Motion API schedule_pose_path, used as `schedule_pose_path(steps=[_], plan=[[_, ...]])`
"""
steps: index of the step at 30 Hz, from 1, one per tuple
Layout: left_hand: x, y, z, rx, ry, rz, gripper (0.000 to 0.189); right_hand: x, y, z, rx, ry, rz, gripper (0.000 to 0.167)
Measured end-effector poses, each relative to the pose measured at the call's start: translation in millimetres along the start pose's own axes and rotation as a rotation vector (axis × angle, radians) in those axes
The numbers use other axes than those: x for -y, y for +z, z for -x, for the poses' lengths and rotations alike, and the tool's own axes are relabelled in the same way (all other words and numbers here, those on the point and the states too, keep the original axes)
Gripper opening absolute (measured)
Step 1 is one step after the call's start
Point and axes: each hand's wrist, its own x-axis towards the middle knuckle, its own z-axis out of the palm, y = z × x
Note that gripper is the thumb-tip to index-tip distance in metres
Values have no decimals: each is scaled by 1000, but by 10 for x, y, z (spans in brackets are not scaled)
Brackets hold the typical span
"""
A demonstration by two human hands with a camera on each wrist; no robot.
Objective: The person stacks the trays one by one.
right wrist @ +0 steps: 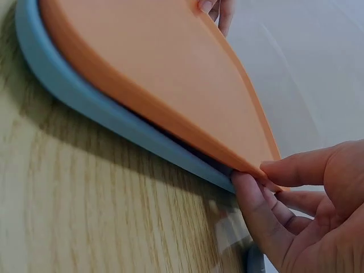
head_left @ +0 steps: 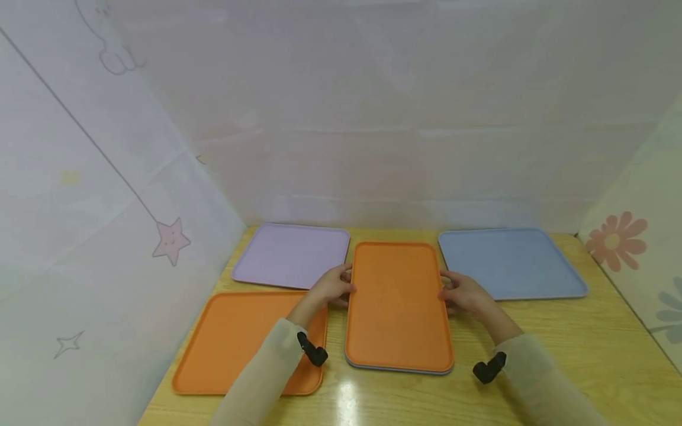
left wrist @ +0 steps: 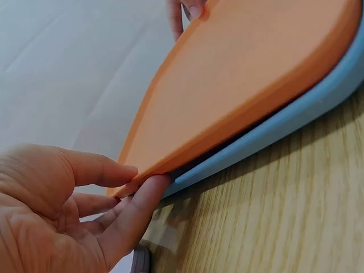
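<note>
Midway across the table [head_left: 565, 343], the left hand [head_left: 333, 286] and right hand [head_left: 469, 294] pinch an orange tray [head_left: 399, 305] over a blue tray [left wrist: 324, 96]. A lilac tray [head_left: 293, 255] lies near the far left corner, a second blue tray [head_left: 511, 263] near the far right; a sleeve [head_left: 261, 373] partly covers a second orange tray [head_left: 240, 343] along the left edge.

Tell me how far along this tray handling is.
Looks done: rectangular lilac tray, back left; rectangular blue tray, back right; rectangular orange tray, front left, all lying flat. In hand: left hand and right hand pinch the middle rectangular orange tray over a pale-blue tray, a gap showing between. Remaining, probably: lifting it off or settling it; unclear which.
</note>
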Motion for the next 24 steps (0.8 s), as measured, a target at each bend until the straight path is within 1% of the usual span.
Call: schedule_pose_path(steps=[4, 8, 12, 15, 19, 24], plan=[[17, -4, 8, -17, -2, -16, 74, 0, 29, -2, -10, -38, 62, 75], [41, 0, 15, -19, -1, -69, 73, -8, 56, -1, -33, -68, 142, 71], [47, 9, 50, -17, 0, -109, 72, -25, 49, 12, -51, -59, 151, 68], [55, 16, 79, -24, -4, -125, 70, -33, 3, 39, -31, -48, 115, 63], [71, 27, 126, 1, -33, -102, 70, -29, -127, 113, -18, -26, 84, 60], [91, 18, 169, 67, -63, -13, 75, -26, -382, 237, -57, 3, 63, 61]])
